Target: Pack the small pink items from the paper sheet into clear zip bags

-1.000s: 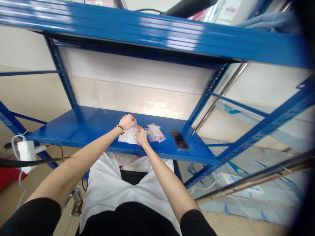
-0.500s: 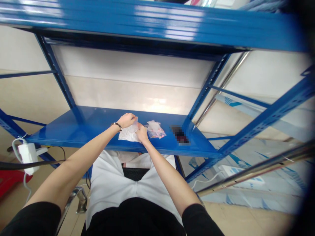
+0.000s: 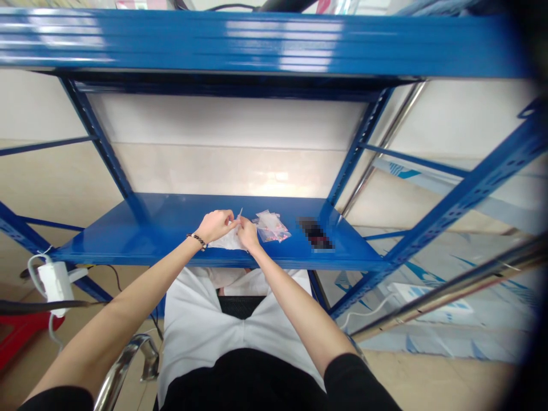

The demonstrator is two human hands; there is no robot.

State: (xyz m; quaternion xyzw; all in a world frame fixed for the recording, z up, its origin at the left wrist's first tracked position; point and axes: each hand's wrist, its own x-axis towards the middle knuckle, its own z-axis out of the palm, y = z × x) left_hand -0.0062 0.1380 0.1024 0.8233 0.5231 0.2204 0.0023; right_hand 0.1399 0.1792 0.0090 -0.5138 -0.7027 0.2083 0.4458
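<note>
A person is reaching both bare hands over the blue shelf, working close to its near edge, left of the clear bags. The left hand is curling its fingers over a white crinkled wrap, their tips coming together beside the right hand; whether they are pinching it cannot be told. The right hand is pressing its thumb and fingers together on the right side of the wrap, and a thin translucent tip is poking up between the two hands. The wrap is lying partly on the shelf beneath the hands, which are hiding much of it. A dark beaded bracelet is circling the left wrist. Just right of the right hand, small clear bags holding pinkish bits are lying overlapped in a loose pile. Farther right, a dark object, blurred into blocks, is resting on the shelf. Beyond the near left corner, a white power adapter is hanging with its cable, and below, white trousers are showing.
</note>
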